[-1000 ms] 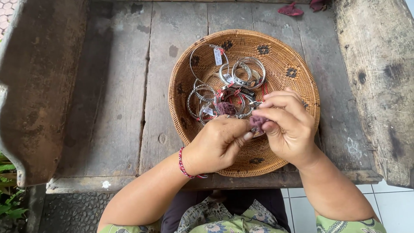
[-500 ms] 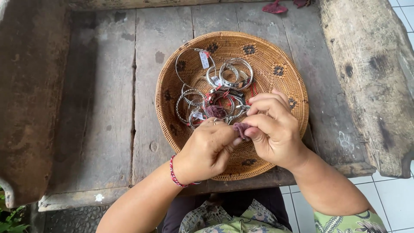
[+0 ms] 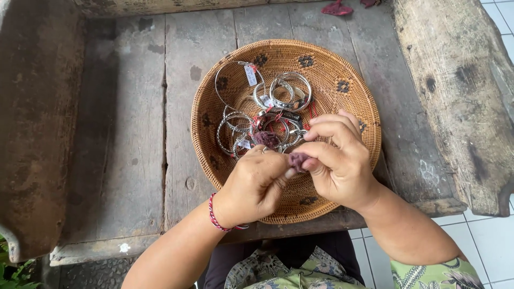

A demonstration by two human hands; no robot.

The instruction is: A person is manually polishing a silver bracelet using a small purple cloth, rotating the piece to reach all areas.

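Hands meet at lower centre: the left hand [image 3: 257, 182] and right hand [image 3: 337, 160], fingers curled, pinch a small purplish cloth [image 3: 297, 159] over the woven basket [image 3: 342, 80], keeping it above the silver bangles [image 3: 267, 118] on the wooden tabletop [image 3: 134, 134].

The small dull-purple wad [image 3: 297, 159] pinched between the two hands was mostly covered by the fingers [image 3: 321, 152], so its material and full shape could not be told, and the left hand [image 3: 256, 184] hid its own fingertips as well as the near inner wall of the round woven brown basket [image 3: 342, 85]. The small white tags [image 3: 250, 75] on the tangled silver bangles [image 3: 270, 115] were too small to make out. The weathered grey wooden tabletop [image 3: 128, 134] ran past the top edge, the red scrap [image 3: 336, 8] there was partly cut off, and both forearms left the bottom edge.
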